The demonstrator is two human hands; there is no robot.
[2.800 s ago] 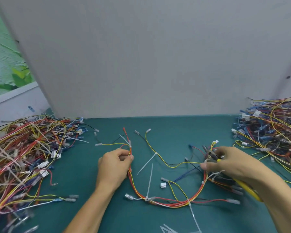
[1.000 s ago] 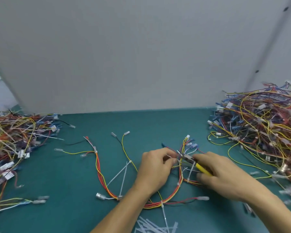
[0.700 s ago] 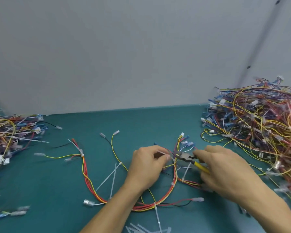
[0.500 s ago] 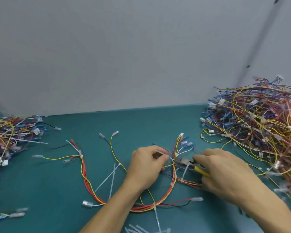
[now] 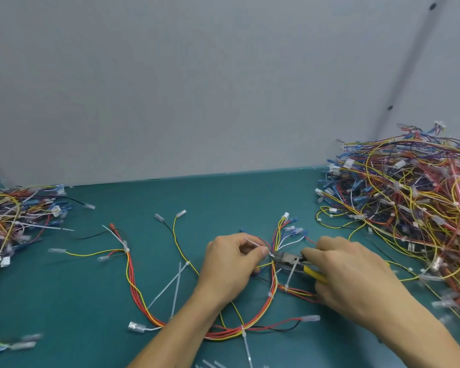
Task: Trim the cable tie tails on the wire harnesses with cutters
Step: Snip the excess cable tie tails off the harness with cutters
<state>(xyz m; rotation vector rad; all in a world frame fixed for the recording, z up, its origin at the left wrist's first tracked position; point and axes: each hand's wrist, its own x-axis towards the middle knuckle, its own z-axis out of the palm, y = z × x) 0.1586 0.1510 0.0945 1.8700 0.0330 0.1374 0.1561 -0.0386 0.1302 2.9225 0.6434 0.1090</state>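
A wire harness (image 5: 133, 288) of red, orange and yellow wires lies in a loop on the teal table (image 5: 223, 197), with several white cable tie tails sticking out. My left hand (image 5: 230, 264) pinches a white tie tail (image 5: 252, 242) at the harness's right branch. My right hand (image 5: 353, 277) grips the yellow-handled cutters (image 5: 290, 260), whose jaws sit at the base of that tail, right beside my left fingertips. Other uncut tails (image 5: 170, 286) cross in the loop's middle, and one (image 5: 247, 349) points toward me.
A big heap of harnesses (image 5: 409, 205) fills the right side of the table. Another heap (image 5: 14, 216) lies at the far left. Cut white tie pieces (image 5: 210, 364) lie at the near edge. A grey wall panel (image 5: 223, 88) closes the back.
My left hand went from the harness's left branch to the right one and took hold of a tie tail. The cutters' jaws closed in on that tail's base.
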